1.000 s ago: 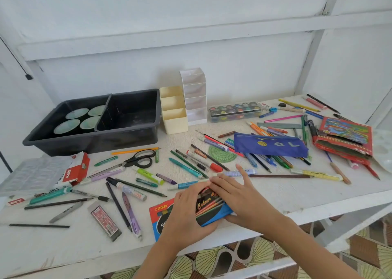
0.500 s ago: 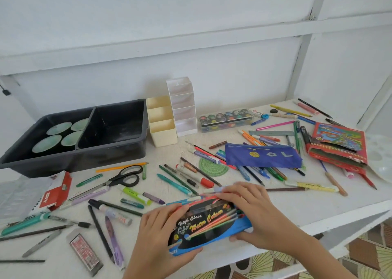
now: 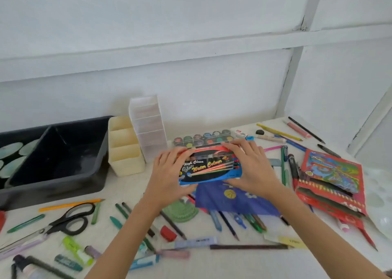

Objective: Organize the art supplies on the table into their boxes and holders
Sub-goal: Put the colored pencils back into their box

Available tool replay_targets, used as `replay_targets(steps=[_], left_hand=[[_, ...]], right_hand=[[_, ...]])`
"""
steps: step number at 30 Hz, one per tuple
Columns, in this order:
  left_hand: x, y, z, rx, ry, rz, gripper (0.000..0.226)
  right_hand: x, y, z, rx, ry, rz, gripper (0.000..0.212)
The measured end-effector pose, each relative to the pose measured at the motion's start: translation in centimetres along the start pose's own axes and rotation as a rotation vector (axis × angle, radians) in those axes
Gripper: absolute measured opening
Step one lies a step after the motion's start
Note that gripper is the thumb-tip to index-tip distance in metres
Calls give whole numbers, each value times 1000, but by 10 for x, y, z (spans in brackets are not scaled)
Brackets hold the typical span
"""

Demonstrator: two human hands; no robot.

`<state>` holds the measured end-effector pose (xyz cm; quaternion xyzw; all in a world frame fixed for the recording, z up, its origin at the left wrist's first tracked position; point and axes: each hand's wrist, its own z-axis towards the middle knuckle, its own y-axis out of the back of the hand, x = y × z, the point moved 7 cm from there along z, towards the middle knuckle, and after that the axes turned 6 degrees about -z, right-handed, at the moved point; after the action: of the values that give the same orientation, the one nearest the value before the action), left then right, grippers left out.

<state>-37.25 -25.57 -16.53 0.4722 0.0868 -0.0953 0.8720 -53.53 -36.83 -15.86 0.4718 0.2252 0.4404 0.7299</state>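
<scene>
A blue and black water colour box (image 3: 210, 167) is lifted above the middle of the table, label facing me. My left hand (image 3: 167, 179) grips its left end and my right hand (image 3: 250, 168) grips its right end, fingers over the top edge. Just behind it lies a clear case of paint pots (image 3: 203, 138). Below the box a blue pencil pouch (image 3: 231, 198) rests on loose pens. A cream holder (image 3: 125, 147) and a clear tiered holder (image 3: 148, 125) stand to the left.
A black tray (image 3: 59, 185) with green discs sits at left. Scissors (image 3: 67, 219), a green protractor (image 3: 182, 213), a red eraser (image 3: 167, 233) and several pens and markers litter the front. Red pencil packs (image 3: 333, 183) lie at right by a white palette (image 3: 381, 196).
Both hands lifted the water colour box from the table's front edge and carried it away from me, up over the blue pouch toward the paint pot case. The camera tilted and moved forward.
</scene>
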Motion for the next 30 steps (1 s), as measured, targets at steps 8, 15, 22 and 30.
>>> replay_targets(steps=[8,15,22,30], left_hand=[[25,-62,59,-46,98,223,91],[33,-89,66,-106,91,309,86],[38,-97,53,-82,84,232,82],[35,-88,44,-10,110,120,79]], right_hand=[[-57,-58,62,-75,-40,-33,74],[-77,-82,69,-152,-13,-42,67],[-79,-89,59,-102,5,115,73],[-70,-86,48,67,-25,144,82]])
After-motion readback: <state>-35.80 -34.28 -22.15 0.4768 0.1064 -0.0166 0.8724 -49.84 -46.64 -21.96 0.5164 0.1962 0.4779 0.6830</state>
